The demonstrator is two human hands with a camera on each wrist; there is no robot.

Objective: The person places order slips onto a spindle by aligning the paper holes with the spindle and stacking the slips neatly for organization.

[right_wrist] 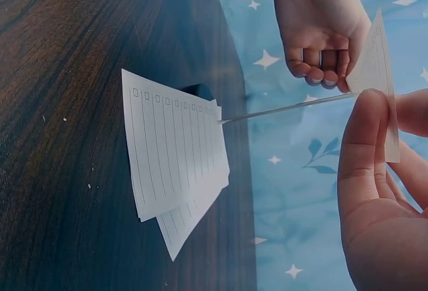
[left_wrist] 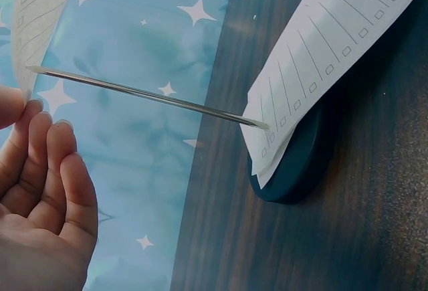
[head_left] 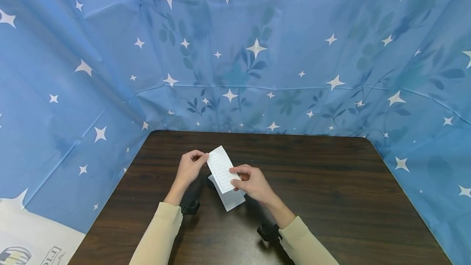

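Observation:
A lined paper slip (head_left: 220, 166) with a column of small checkboxes is held up between both hands. My left hand (head_left: 189, 169) pinches its upper left corner, and my right hand (head_left: 254, 184) grips its right edge between thumb and fingers. Below stands an upright metal bill spike (left_wrist: 147, 95) on a round dark base (left_wrist: 301, 164). Its upper end meets the held slip; whether the point has gone through, I cannot tell. Further matching slips (right_wrist: 170, 150) lie pierced at the foot of the spike, fanned at different angles and covering much of the base.
The dark wood-grain table (head_left: 331, 195) extends around the spike. Behind it hangs a blue curtain (head_left: 235, 52) with white stars. A white printed sheet or bag (head_left: 33, 236) is at the lower left. Each wrist wears a small black camera (head_left: 268, 232).

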